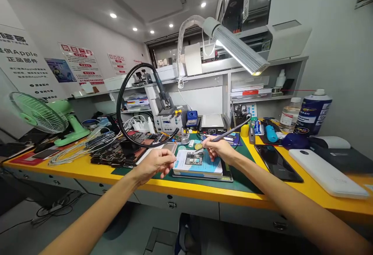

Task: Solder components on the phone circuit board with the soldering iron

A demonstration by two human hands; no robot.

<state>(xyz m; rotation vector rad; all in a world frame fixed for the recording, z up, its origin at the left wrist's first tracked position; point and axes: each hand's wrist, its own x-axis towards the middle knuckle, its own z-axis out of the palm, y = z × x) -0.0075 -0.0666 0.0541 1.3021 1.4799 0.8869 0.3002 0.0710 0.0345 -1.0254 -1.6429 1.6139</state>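
My right hand (220, 149) grips a dark, slim soldering iron (229, 131) like a pen, its tip just over a small circuit board (194, 158). The board lies flat on a blue-and-white book or pad (210, 168). Whether the tip touches the board, I cannot tell. To the left of the board, my left hand (157, 162) is closed in a pinch, thumb against forefinger, at the pad's edge. Anything between those fingertips is too small to make out. Behind the board sits a small round yellowish tin (198, 146).
Stacked circuit boards (112, 154) and white cables (70, 152) crowd the left, beside a green fan (40, 115). A black hose (119, 107) arches over them. A lamp (239, 47) hangs above. On the right lie a black phone (278, 162) and a white power bank (326, 172).
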